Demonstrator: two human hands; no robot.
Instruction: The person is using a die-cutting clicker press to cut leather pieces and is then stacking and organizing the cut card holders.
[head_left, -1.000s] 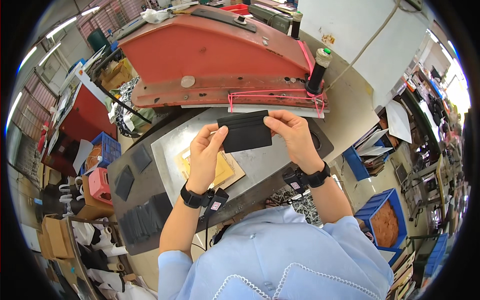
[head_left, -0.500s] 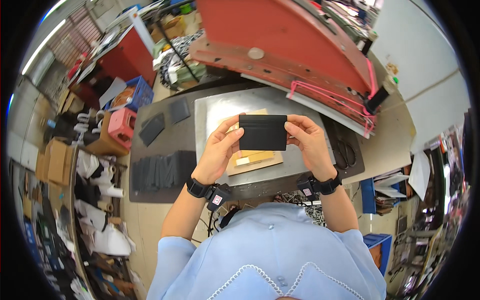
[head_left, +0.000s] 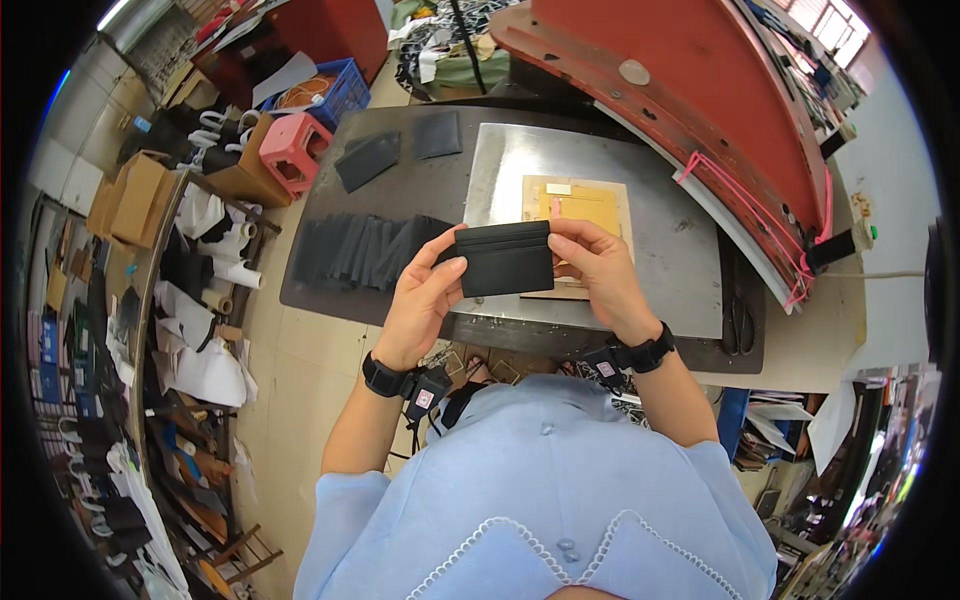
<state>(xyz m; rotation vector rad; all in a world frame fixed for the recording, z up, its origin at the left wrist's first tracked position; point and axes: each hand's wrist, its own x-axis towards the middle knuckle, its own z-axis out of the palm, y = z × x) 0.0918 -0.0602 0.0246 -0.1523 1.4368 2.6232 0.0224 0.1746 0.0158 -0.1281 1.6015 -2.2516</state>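
A black card holder (head_left: 508, 264) with several slots across its upper part hangs level in front of me, between both hands. My left hand (head_left: 425, 298) pinches its left side between thumb and fingers. On the opposite side, my right hand (head_left: 606, 280) grips the upper right corner in the same way. Below and beyond it, a yellow board (head_left: 590, 208) with a pale backing lies on a metal plate (head_left: 488, 165), partly hidden by the holder and my right hand. A row of overlapping black pieces (head_left: 350, 252) lies to the left on the dark table.
Further black pieces (head_left: 368, 160) lie at the table's far left. A large red machine (head_left: 660, 75) with pink cord (head_left: 745, 215) stands over the back right. Scissors (head_left: 739, 322) rest near the right edge. A pink stool (head_left: 292, 152) and blue crate (head_left: 342, 98) stand beyond the left side.
The whole view has shifted, so the table and machine sit higher and farther right. The card holder has tilted slightly and moved nearer the table's front edge, still in both hands.
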